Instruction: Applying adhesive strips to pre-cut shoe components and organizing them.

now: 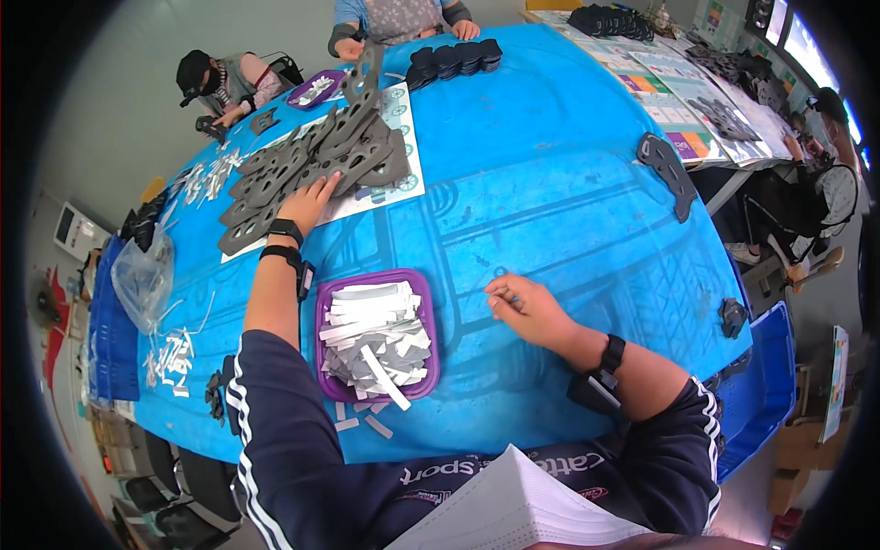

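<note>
My left hand [310, 200] reaches forward and lies on the near edge of a pile of dark grey, flat cut-out pieces with oval holes [316, 151]. Its fingers are stretched out over the pieces. The pile rests on a white printed sheet [410, 174]. My right hand [530, 310] is above the blue table cover, to the right of a purple basket [434, 357], with thumb and fingertips pressed together; whatever they may hold is too small to make out. White and grey strips [376, 335] fill the basket, one sticking out over its near rim.
Loose strips [378, 425] lie in front of the basket, with more scattered at the left. Black pieces [454, 60] are stacked at the far edge; one dark piece [667, 174] lies at the right. Two people work across the blue table [550, 220]; another sits beyond it at right.
</note>
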Demonstrator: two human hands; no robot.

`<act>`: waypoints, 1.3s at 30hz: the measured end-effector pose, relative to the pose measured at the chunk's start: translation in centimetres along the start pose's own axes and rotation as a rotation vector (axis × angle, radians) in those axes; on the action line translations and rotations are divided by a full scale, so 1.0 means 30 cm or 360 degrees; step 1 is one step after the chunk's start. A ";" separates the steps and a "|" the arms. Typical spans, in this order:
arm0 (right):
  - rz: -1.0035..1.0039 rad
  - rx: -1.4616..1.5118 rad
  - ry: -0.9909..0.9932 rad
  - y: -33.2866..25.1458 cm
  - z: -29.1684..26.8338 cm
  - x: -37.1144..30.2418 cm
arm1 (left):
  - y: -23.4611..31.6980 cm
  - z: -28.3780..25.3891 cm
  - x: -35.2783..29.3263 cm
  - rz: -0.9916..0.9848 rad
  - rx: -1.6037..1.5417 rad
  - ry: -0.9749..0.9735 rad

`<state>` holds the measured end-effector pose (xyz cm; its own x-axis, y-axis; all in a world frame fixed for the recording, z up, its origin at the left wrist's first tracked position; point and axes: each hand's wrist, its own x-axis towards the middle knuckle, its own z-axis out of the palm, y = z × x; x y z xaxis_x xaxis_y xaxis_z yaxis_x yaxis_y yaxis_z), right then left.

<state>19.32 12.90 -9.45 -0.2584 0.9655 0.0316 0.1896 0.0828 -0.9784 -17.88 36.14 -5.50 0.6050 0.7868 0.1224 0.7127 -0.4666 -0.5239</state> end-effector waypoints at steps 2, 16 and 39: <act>-0.0058 -0.0025 0.0032 0.005 -0.001 0.002 | 0.005 -0.015 0.005 -0.0023 -0.0063 -0.0093; -0.0152 -0.0008 0.0105 0.027 0.012 0.024 | -0.022 0.000 0.064 -0.0407 -0.0161 -0.0181; -0.0248 -0.0008 0.0157 0.042 0.009 0.046 | -0.207 -0.355 0.131 -0.1038 -0.0233 0.0227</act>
<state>18.94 14.28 -10.68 -0.1912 0.9604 0.2026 0.1593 0.2340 -0.9591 -16.14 37.84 7.20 0.0692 0.8694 0.4892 0.9820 0.0271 -0.1871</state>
